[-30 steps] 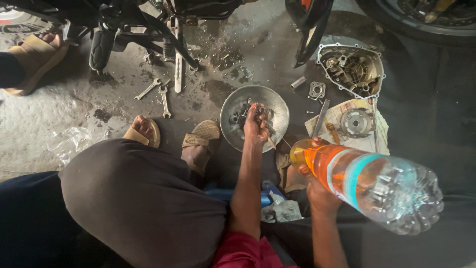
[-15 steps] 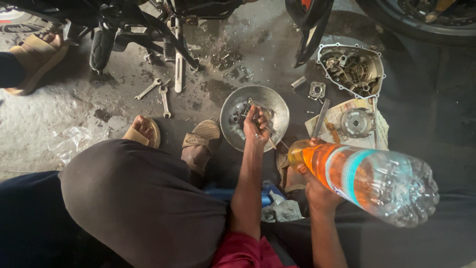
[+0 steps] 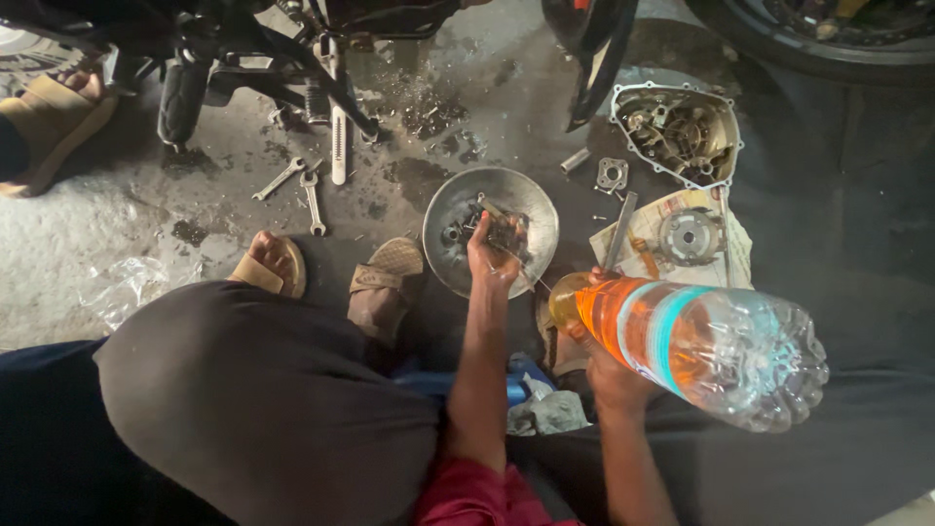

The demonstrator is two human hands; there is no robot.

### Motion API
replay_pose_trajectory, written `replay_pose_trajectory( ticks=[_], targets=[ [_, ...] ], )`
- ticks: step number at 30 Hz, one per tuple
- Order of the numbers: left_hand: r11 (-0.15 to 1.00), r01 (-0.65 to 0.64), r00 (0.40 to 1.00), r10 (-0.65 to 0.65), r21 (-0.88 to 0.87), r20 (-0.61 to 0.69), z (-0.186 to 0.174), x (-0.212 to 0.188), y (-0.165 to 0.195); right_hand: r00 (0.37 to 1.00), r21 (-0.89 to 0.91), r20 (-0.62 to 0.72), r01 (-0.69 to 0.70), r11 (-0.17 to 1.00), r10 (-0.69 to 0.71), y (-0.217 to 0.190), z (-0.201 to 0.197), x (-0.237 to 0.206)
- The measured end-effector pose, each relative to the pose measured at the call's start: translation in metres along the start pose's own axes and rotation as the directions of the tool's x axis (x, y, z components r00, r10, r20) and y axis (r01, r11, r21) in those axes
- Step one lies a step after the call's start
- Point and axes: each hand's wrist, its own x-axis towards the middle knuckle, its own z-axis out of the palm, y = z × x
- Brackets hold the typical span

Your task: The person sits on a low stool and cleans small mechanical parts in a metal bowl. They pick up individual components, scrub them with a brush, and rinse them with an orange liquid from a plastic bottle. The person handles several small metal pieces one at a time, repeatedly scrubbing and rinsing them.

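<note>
Fingers of the left hand (image 3: 490, 255) pinch a small dark part (image 3: 506, 234) over the metal bowl (image 3: 458, 200), while the right hand (image 3: 609, 375), beside the bowl, grips a tipped plastic bottle (image 3: 701, 346), seemingly to rinse it.

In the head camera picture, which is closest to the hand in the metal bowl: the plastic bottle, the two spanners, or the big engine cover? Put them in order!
Measured from the left hand in the metal bowl:
1. Plastic bottle, just to its right, held tilted by the right hand.
2. Two spanners, on the floor to the left.
3. Engine cover, up at the far right.
</note>
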Motion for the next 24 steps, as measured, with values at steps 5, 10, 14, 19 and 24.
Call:
replay_pose_trajectory(
  ticks=[5,10,14,19,24],
  targets=[
    [0.998,0.045,0.967,-0.034,-0.038,0.254,-0.005,0.001,-0.003,0.986,-0.46,0.09,0.164,0.873,-0.137,-0.001,-0.008,-0.003],
    [0.992,0.072,0.914,-0.026,-0.1,0.405,0.0,-0.005,0.001,1.0,-0.186,0.008,0.007,0.983,-0.005,-0.001,-0.004,-0.001],
    [0.993,0.053,0.978,-0.031,-0.105,0.206,0.015,-0.018,0.003,1.0,-0.019,-0.018,-0.014,1.0,0.014,-0.005,-0.001,0.001],
    [0.996,0.034,0.985,-0.019,-0.084,0.173,0.01,-0.015,0.005,1.0,-0.1,-0.018,-0.007,0.995,0.005,0.0,-0.003,0.001],
    [0.998,-0.062,0.984,0.056,0.029,0.17,-0.006,0.003,0.009,0.958,0.521,-0.235,-0.016,0.854,0.162,0.049,0.003,0.004]
  ],
)
